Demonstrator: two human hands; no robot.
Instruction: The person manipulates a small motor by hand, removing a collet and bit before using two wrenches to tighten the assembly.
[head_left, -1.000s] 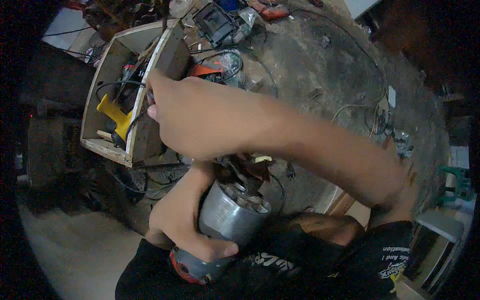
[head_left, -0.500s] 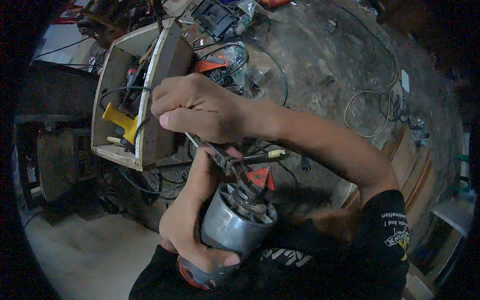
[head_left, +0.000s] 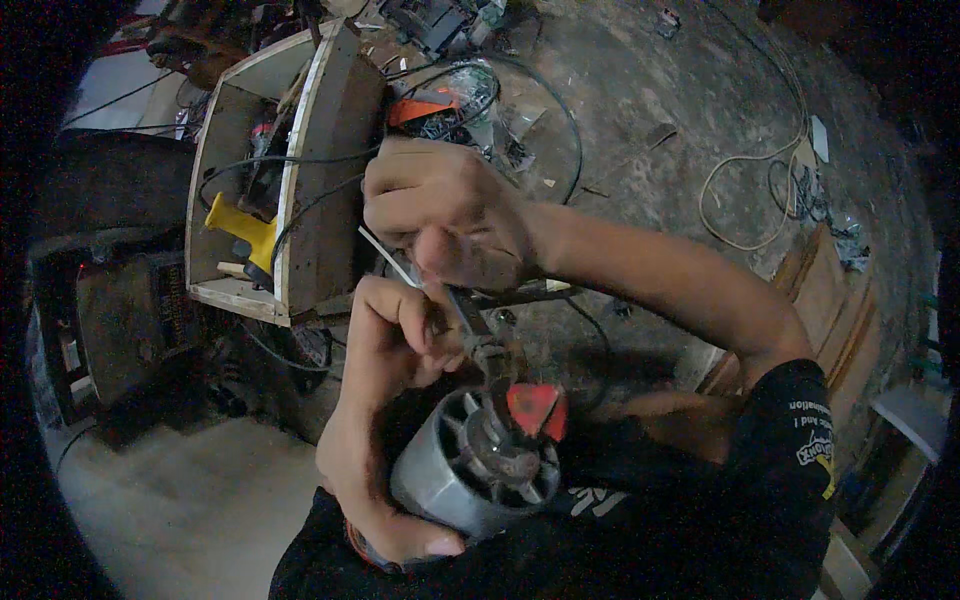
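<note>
My left hand (head_left: 360, 430) is wrapped around a silver metal cylinder (head_left: 435, 480), like a motor housing, held against my dark shirt. Its open, ribbed end, with a round hub in the middle, tilts up and to the right. My right hand (head_left: 450, 215) is closed in a fist over the handles of metal pliers (head_left: 470, 320), whose jaws come down at the hub. One pale thin handle sticks out left of the fist. My left index finger curls beside the pliers. A red, roughly triangular piece (head_left: 540, 408) sits beside the jaws; its kind is unclear.
A wooden box (head_left: 335, 150) at the upper left holds a yellow-handled tool (head_left: 245, 235) and other tools. Dark cables loop over it. An orange piece (head_left: 425, 110) and plastic bags lie on the floor behind. A pale cable (head_left: 715, 200) and wooden boards (head_left: 820, 290) are at right.
My right hand has swung right and slightly nearer with the pliers' handles. The cylinder has tipped, so its ribbed end shows more, and the red piece has moved down and right.
</note>
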